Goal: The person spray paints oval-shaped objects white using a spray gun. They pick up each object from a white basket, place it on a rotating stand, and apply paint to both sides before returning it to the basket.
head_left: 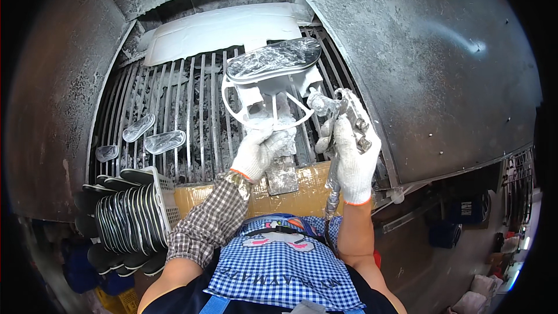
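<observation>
White knit gloves cover both hands. My left hand (259,152) is closed on the near rim of a white wheel-shaped stand (304,117) with spokes. On top of this stand rests a long oval shoe sole (274,59), black and glossy with a pale edge, which looks wrapped in clear film. To the right, my right hand (353,160) is wrapped around a metal spray gun (325,104) crusted with white residue. Its nozzle end points left, close to the stand's right side. A coated hose (332,195) hangs below the gun. The right fingertips are partly hidden.
Metal bars (200,110) form a grate beneath, caked with residue. Several clear sole-shaped pieces (164,142) lie on its left. A white basket (167,200) holds stacked dark soles (128,215). Cardboard (195,196) covers the near edge. Metal walls (442,81) enclose both sides.
</observation>
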### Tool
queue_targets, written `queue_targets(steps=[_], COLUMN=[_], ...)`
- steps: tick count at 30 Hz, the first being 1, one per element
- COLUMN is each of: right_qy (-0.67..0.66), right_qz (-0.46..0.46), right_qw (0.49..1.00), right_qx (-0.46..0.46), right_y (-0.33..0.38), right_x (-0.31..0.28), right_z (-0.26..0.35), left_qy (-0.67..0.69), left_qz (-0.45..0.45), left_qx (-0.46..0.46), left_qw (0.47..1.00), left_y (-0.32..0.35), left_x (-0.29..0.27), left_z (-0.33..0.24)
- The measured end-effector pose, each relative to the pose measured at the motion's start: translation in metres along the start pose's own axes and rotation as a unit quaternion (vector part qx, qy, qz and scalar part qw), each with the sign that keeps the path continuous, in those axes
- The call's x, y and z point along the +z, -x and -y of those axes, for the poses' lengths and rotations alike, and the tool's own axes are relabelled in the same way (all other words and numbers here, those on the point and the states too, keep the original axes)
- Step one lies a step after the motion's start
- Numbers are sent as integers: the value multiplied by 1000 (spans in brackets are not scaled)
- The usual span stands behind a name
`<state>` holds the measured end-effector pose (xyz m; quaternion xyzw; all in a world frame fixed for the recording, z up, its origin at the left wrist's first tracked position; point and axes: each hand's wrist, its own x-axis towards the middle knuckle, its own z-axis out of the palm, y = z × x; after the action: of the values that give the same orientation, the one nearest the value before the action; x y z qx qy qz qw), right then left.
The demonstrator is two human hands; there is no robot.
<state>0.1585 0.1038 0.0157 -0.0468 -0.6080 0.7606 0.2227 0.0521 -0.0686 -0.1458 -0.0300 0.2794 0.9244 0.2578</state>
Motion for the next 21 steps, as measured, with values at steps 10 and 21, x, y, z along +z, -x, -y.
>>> queue_targets(steps=[10, 21], right_qy=[-14, 5], right_qz=[-30, -55], right_qw=[999, 998], right_qx=[-8, -19], right_y=[-11, -10], right_x=[-14, -29], right_z=[0, 3], left_qy=[-22, -27], left_qz=[-13, 0], left_qx=[1, 38], left_qw=[1000, 999], left_y=[12, 22], left_x=[-12, -18], left_z=[-19, -38])
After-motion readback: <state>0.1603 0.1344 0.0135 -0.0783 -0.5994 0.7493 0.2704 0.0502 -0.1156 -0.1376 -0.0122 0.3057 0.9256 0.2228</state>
